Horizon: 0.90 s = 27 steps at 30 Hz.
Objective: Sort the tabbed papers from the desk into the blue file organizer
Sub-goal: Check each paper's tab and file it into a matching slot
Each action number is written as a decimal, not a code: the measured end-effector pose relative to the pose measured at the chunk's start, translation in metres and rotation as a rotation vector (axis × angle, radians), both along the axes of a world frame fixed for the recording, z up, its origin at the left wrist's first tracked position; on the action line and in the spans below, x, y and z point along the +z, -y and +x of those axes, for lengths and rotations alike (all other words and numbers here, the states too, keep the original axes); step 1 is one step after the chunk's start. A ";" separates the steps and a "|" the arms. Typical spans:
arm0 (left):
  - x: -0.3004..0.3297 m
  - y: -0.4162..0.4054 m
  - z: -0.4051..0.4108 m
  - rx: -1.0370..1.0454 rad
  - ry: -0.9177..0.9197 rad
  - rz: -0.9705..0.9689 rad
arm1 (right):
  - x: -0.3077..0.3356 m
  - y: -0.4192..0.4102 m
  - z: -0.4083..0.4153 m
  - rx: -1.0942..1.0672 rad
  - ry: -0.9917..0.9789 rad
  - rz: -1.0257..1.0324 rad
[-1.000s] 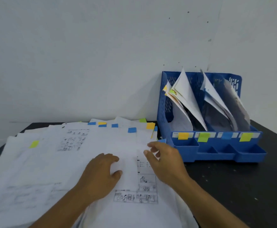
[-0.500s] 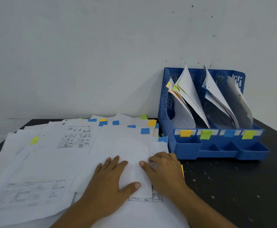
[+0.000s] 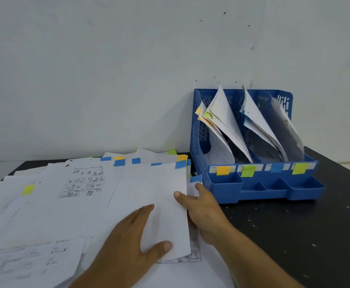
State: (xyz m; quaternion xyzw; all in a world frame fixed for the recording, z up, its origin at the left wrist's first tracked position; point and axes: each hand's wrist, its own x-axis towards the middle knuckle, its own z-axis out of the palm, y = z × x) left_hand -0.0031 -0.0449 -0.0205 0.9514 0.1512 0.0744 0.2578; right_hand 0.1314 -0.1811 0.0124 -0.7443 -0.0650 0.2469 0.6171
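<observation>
Papers (image 3: 80, 206) w/ coloured tabs are lying spread in a loose, overlapping pile across the left half of the black desk (image 3: 307, 235), w/ blue, yellow, orange & green tabs sticking out along the far edges. One blank-looking sheet (image 3: 159, 196) w/ a blue tab (image 3: 180, 164) at its far right corner is sitting on top, near the pile's right side. Left hand (image 3: 128, 244) is resting palm-down on the pile, fingers loosely spread; its fingers are lying just under or at the near left edge of that top sheet while the thumb is pressing down on the sheet's near part. Right hand (image 3: 203, 208) is at the sheet's right edge, thumb on top of the paper & fingers curled beneath, so it's pinching the edge; fingertips are also touching a smaller slip carrying another blue tab (image 3: 195, 178). Blue file organizer (image 3: 259, 183) is standing at the back right of the desk, against the white wall (image 3: 107, 69), just beside the pile. It's holding sheets already filed in its upright slots, leaning & curling. Along its front, slot labels are wearing tabs: orange label tab (image 3: 223, 170), green label tab (image 3: 247, 170), blue label tab (image 3: 276, 168), yellow-green label tab (image 3: 299, 168), left to right. Small front trays are sitting below these. A printed sheet w/ small line drawings (image 3: 82, 185) is showing mid-pile; text too small to read.
</observation>
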 end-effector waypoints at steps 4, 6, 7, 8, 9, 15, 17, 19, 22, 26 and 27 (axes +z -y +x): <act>0.012 -0.004 0.001 0.089 0.111 -0.115 | -0.002 0.007 0.010 0.055 -0.009 0.031; 0.014 -0.014 0.002 0.163 0.200 -0.157 | 0.001 0.014 0.012 0.060 -0.002 0.048; 0.015 -0.020 0.003 0.206 0.225 -0.189 | 0.003 0.017 0.013 0.065 -0.003 0.060; 0.017 -0.025 0.004 0.253 0.241 -0.228 | 0.006 0.021 0.013 0.073 -0.010 0.079; 0.019 -0.031 0.005 0.298 0.250 -0.294 | 0.009 0.025 0.013 0.088 -0.022 0.103; 0.041 -0.047 0.021 0.397 0.301 -0.669 | 0.025 0.047 0.010 0.210 -0.039 0.313; 0.047 -0.046 0.026 0.393 0.293 -0.794 | 0.031 0.053 0.008 0.216 -0.038 0.368; 0.053 -0.044 0.032 0.378 0.279 -0.929 | 0.035 0.059 0.006 0.215 -0.052 0.425; 0.054 -0.040 0.040 0.362 0.213 -0.957 | 0.038 0.065 0.005 0.221 -0.077 0.491; 0.049 -0.032 0.046 0.304 0.142 -1.010 | 0.045 0.072 0.004 0.225 -0.121 0.537; 0.048 -0.030 0.047 0.283 0.152 -1.008 | 0.047 0.075 0.005 0.223 -0.114 0.535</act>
